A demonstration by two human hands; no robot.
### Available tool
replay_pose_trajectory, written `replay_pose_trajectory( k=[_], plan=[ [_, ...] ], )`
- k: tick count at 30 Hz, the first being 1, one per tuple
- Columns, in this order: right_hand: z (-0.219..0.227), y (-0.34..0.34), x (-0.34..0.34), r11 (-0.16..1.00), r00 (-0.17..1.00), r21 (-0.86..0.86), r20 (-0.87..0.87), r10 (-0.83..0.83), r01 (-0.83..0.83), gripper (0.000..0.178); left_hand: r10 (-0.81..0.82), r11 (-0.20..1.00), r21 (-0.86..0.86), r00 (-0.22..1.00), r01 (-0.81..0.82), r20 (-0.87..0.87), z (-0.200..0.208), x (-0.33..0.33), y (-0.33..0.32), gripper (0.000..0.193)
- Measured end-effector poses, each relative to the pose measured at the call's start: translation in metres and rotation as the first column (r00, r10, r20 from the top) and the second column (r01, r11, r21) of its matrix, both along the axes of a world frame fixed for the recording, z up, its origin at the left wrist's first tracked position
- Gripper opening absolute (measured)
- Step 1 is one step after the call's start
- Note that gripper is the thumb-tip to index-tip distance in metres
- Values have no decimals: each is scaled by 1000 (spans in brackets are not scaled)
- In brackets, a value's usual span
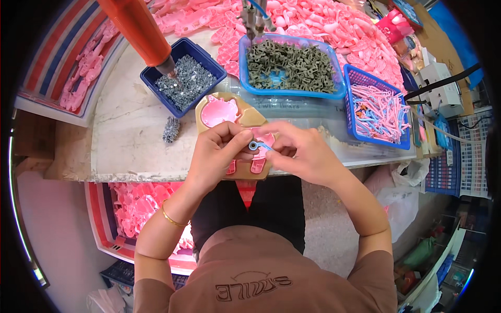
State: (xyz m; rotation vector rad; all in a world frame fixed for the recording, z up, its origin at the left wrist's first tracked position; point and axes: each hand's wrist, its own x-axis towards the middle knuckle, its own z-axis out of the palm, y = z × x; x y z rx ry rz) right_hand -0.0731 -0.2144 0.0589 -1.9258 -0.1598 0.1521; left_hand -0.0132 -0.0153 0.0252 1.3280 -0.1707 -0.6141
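Note:
My left hand (222, 151) is closed, thumb and finger pinching a small dark ring-shaped piece (253, 146). From the right, my right hand (302, 151) pinches a thin light-blue plastic stick (265, 146) whose end meets the ring; whether the two are joined I cannot tell. Both hands are over a tan holding block (254, 119) at the table's near edge. In it lies a pink bear-shaped plastic shell (219, 111), its lower part partly covered by my fingers.
An orange-red power screwdriver (141, 31) hangs above a navy bin (156, 97) of screws. Farther back stands a light-blue tray (342, 78) of grey-green parts. A blue basket (360, 138) at right holds pink and blue sticks. Pink parts (323, 26) are heaped behind.

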Motion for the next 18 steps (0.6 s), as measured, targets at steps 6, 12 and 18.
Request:
replay_pose_trajectory(
  k=[6,12,18],
  plan=[
    [-14,11,13,947,898,-319,425,115,30,23,-55,993,108,998,53,18,5,9,14,21],
    [-29,27,29,801,809,-580,535,241,145,22,83,926,322,938,-198,338,5,17,38,26],
    [-43,43,38,746,816,-654,496,296,126,18,-114,825,385,547,-413,829,-3,13,49,14]
  ],
)
